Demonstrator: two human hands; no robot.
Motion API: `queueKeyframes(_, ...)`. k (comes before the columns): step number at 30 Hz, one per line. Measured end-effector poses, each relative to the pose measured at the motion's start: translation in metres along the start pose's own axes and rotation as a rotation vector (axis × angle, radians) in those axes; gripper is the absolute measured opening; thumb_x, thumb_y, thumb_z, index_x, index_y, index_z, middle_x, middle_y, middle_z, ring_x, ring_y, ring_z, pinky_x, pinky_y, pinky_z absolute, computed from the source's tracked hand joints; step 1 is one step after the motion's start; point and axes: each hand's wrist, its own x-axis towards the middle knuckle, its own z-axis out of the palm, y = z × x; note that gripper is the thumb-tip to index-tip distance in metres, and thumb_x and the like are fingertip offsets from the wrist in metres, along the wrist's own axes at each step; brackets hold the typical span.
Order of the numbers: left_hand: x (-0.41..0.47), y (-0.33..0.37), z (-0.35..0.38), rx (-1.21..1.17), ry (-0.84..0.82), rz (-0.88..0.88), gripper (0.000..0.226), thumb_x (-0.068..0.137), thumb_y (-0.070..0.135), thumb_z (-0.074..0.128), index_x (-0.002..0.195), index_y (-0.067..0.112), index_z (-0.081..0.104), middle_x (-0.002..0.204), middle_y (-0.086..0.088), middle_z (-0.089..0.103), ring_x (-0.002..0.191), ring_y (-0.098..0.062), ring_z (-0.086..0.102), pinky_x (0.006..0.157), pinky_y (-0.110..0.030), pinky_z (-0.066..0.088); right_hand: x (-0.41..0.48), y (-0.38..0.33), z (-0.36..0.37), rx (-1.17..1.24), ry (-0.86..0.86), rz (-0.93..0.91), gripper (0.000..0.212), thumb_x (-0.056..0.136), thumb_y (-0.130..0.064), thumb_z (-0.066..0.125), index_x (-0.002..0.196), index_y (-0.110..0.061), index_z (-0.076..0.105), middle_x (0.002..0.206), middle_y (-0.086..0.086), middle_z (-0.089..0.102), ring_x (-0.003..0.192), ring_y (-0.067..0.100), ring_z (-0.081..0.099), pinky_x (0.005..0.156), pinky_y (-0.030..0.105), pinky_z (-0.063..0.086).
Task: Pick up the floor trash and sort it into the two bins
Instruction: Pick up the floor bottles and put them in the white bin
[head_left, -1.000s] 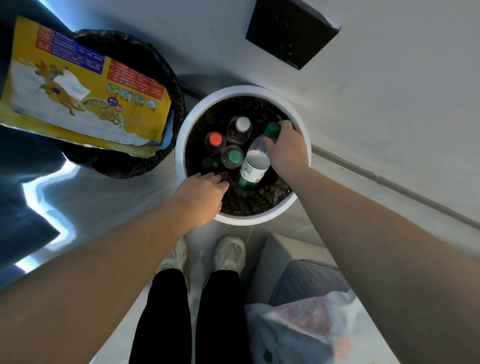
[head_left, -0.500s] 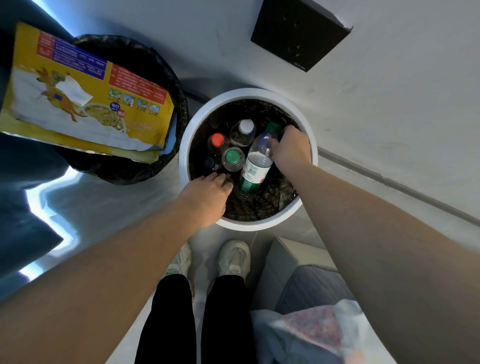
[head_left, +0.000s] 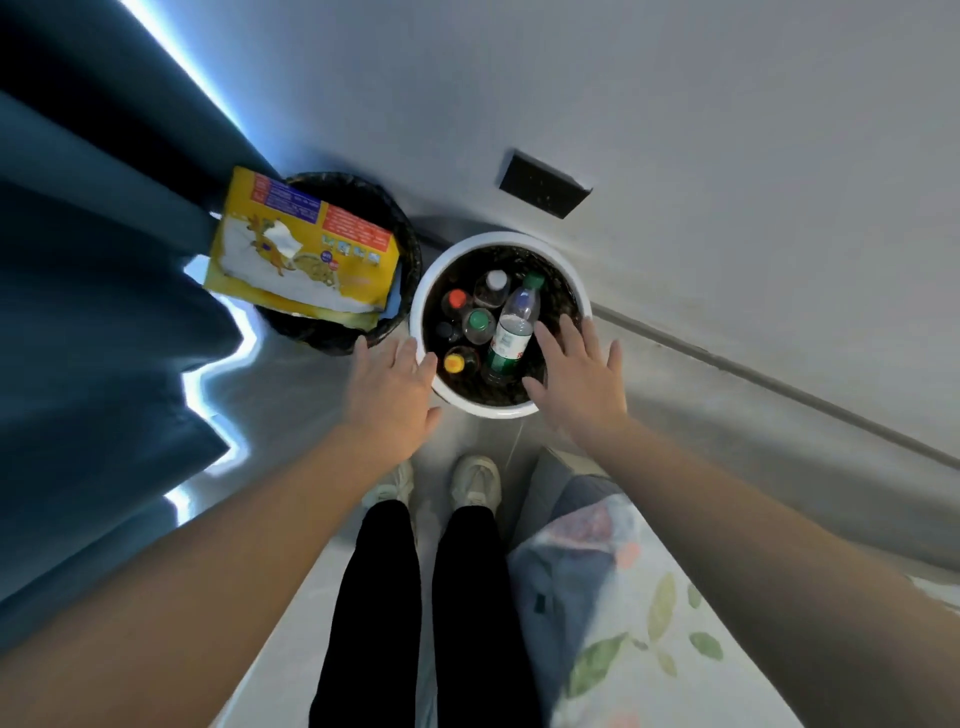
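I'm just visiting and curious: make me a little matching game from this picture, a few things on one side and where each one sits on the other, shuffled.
Things:
1. green-capped bottle
2. yellow bag
3. left hand
4. right hand

Places:
A. lying across the top of the black bin
B. open, above the right side of the white bin
C. leaning inside the white bin
D. open, beside the white bin's left rim

Pairs: 1-C, 2-A, 3-D, 4-B
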Motion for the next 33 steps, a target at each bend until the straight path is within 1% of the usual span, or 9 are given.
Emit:
queueKeyframes(2, -0.041, -0.003, -0.024, -0.05, 0.033, -0.095, 0.072, 0.095, 0.054, 0.038, 0.153, 0.02, 0.012, 0.161, -0.009, 0.008, 0.148, -0.028, 0.004, 0.117, -0.057, 0.003, -0.04, -0.012, -0.026, -0.069, 0.026, -0.082, 0.069, 0.099, -0.051, 0.034, 0.155, -0.029, 0.001, 0.163, 0.008, 0.001, 0.149, 0.031, -0.006, 0.115, 0.06, 0.006)
queueKeyframes(6, -0.138, -0.005, -0.065, -0.115, 0.129, -0.253, 0.079, 0.092, 0.063, 0.033, 0.153, 0.023, 0.003, 0.161, -0.009, 0.001, 0.148, -0.029, -0.003, 0.115, -0.06, 0.002, -0.12, -0.04, -0.083, -0.106, 0.132, -0.218, 0.069, 0.097, -0.056, 0.034, 0.154, -0.031, 0.005, 0.163, 0.008, -0.002, 0.149, 0.033, -0.007, 0.114, 0.064, 0.002)
queueKeyframes(9, -0.213, 0.0, -0.082, -0.169, 0.23, -0.371, 0.082, 0.09, 0.065, 0.032, 0.153, 0.022, 0.003, 0.161, -0.009, 0.0, 0.148, -0.028, -0.005, 0.114, -0.061, 0.002, -0.178, -0.06, -0.121, -0.058, 0.217, -0.284, 0.071, 0.095, -0.056, 0.04, 0.155, -0.032, 0.008, 0.163, 0.006, 0.001, 0.149, 0.033, -0.005, 0.113, 0.065, 0.001)
queueKeyframes(13, -0.313, 0.019, -0.088, -0.285, 0.376, -0.522, 0.082, 0.09, 0.064, 0.035, 0.153, 0.02, 0.007, 0.161, -0.01, 0.003, 0.148, -0.029, -0.002, 0.113, -0.062, 0.002, -0.245, -0.084, -0.149, -0.087, 0.305, -0.389, 0.076, 0.093, -0.057, 0.043, 0.155, -0.03, 0.009, 0.162, 0.008, 0.006, 0.149, 0.035, 0.0, 0.113, 0.067, 0.005)
queueKeyframes(16, -0.375, 0.032, -0.071, -0.413, 0.482, -0.656, 0.08, 0.091, 0.061, 0.038, 0.153, 0.021, 0.009, 0.161, -0.008, 0.003, 0.148, -0.027, -0.002, 0.113, -0.06, 0.005, -0.281, -0.105, -0.153, -0.111, 0.328, -0.524, 0.077, 0.092, -0.058, 0.042, 0.155, -0.029, 0.007, 0.162, 0.009, 0.003, 0.148, 0.036, -0.001, 0.112, 0.068, 0.005)
queueKeyframes(22, -0.471, 0.049, -0.002, -0.764, 0.563, -1.059, 0.077, 0.092, 0.053, 0.044, 0.153, 0.023, 0.009, 0.161, -0.006, 0.003, 0.148, -0.024, -0.004, 0.115, -0.058, 0.002, -0.336, -0.158, -0.146, -0.205, 0.315, -0.78, 0.078, 0.091, -0.057, 0.043, 0.155, -0.029, 0.006, 0.163, 0.007, -0.004, 0.148, 0.033, -0.008, 0.112, 0.066, 0.003)
queueKeyframes(24, -0.499, 0.057, 0.02, -0.821, 0.586, -1.171, 0.076, 0.092, 0.053, 0.045, 0.153, 0.022, 0.01, 0.161, -0.006, 0.004, 0.148, -0.024, -0.004, 0.115, -0.058, 0.002, -0.35, -0.179, -0.141, -0.277, 0.315, -0.864, 0.079, 0.092, -0.058, 0.041, 0.155, -0.03, 0.003, 0.163, 0.006, -0.007, 0.148, 0.033, -0.01, 0.112, 0.066, 0.002)
queueKeyframes(30, -0.575, 0.073, 0.088, -0.921, 0.571, -1.363, 0.078, 0.092, 0.058, 0.039, 0.153, 0.024, 0.005, 0.162, -0.004, -0.002, 0.148, -0.024, -0.009, 0.116, -0.056, 0.001, -0.407, -0.257, -0.103, -0.463, 0.317, -1.066, 0.081, 0.093, -0.058, 0.04, 0.154, -0.031, -0.005, 0.162, 0.007, -0.009, 0.148, 0.034, -0.009, 0.114, 0.066, 0.008)
queueKeyframes(33, -0.616, 0.075, 0.125, -0.965, 0.568, -1.43, 0.079, 0.092, 0.059, 0.037, 0.153, 0.026, 0.001, 0.162, -0.004, -0.006, 0.148, -0.024, -0.011, 0.116, -0.057, 0.001, -0.446, -0.298, -0.073, -0.544, 0.31, -1.16, 0.078, 0.094, -0.058, 0.037, 0.153, -0.03, -0.006, 0.162, 0.007, -0.01, 0.148, 0.034, -0.009, 0.114, 0.064, 0.005)
